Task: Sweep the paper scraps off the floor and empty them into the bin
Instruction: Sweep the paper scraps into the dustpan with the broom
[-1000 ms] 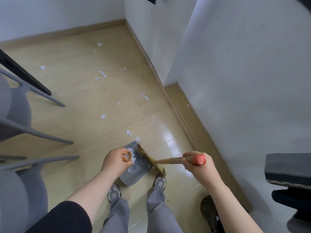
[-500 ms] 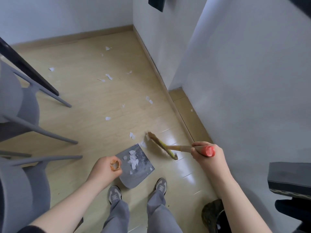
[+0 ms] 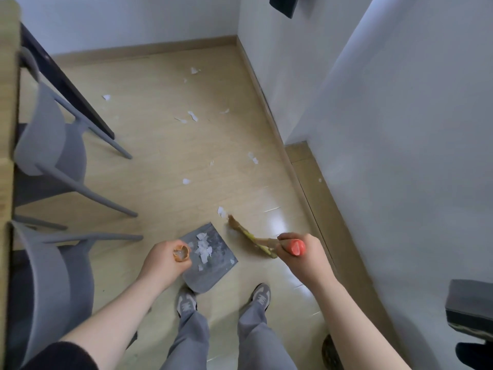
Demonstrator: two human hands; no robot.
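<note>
My left hand (image 3: 162, 260) grips the top of the dustpan handle. The grey dustpan (image 3: 213, 265) rests on the wooden floor in front of my feet, with several white paper scraps lying in it. A broom is gripped by my right hand (image 3: 301, 257) at its red-capped wooden handle. The straw broom head (image 3: 248, 236) touches the floor just right of the dustpan's front edge, beside a white scrap (image 3: 221, 211). More paper scraps (image 3: 192, 115) lie scattered on the floor farther ahead.
Two grey chairs (image 3: 53, 145) and a wooden table with a black leg (image 3: 66, 84) stand on the left. White walls and a corner (image 3: 288, 129) bound the right side. A dark cushioned seat (image 3: 469, 308) is at lower right. A dark round object (image 3: 330, 353) sits by my right leg.
The broom head has left the dustpan and swung out to the right and forward onto the floor. My left hand has shifted slightly left. The view has tilted up.
</note>
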